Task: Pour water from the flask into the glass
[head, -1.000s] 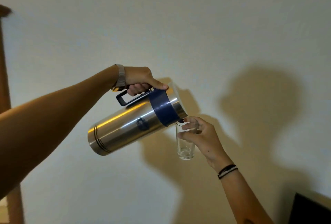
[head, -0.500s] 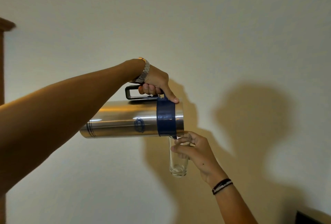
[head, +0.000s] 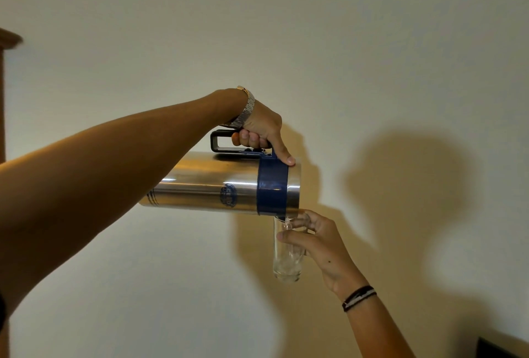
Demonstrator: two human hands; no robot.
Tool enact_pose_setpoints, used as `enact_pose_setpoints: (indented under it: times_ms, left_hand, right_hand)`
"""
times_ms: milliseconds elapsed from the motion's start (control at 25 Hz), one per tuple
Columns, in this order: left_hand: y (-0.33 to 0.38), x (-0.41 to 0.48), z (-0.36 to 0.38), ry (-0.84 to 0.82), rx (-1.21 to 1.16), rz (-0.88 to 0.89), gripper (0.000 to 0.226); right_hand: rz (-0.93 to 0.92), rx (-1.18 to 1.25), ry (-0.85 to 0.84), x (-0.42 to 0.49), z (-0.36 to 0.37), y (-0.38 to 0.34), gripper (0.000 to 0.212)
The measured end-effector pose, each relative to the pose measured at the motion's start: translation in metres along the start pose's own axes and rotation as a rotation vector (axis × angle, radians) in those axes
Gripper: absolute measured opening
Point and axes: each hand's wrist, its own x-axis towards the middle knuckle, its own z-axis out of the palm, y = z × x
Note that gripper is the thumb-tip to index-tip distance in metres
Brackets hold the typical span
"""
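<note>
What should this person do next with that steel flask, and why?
Probably tip the flask a little further, spout down. The left hand holds it by the handle about level, its spout at the rim of the glass, which the right hand holds upright beneath. The glass looks nearly empty, with only a little water at the bottom.

Silver steel flask (head: 206, 183) with navy-blue band (head: 272, 186), black handle (head: 220, 143); clear glass (head: 286, 260); cream wall (head: 343, 42)
</note>
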Motion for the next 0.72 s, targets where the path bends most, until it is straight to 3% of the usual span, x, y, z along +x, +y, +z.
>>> enact_pose_setpoints:
  times_ms: [40,120,280,480,600,720]
  left_hand:
    - [-0.002,-0.001,-0.002,0.058,0.026,-0.017,0.041]
    - [-0.001,-0.006,-0.002,0.131,0.043,-0.023,0.057]
    - [0.002,-0.008,-0.002,0.04,0.06,0.009,0.074]
    - [0.006,-0.009,0.0,-0.009,0.075,0.051,0.045]
    - [-0.003,-0.008,-0.006,0.165,0.06,-0.062,0.042]
    - [-0.007,-0.024,-0.012,0.41,0.212,-0.123,0.04]
  right_hand:
    - [-0.001,0.004,0.001,0.0,-0.001,0.0,0.049]
    - [0.0,0.007,0.002,0.001,-0.003,-0.001,0.048]
    - [0.001,0.005,-0.003,0.002,-0.002,-0.002,0.049]
    - [-0.005,-0.005,-0.009,0.005,-0.001,-0.002,0.048]
    - [-0.011,0.001,-0.017,0.006,-0.001,-0.003,0.047]
    - [-0.016,0.005,-0.022,0.006,0.0,-0.005,0.048]
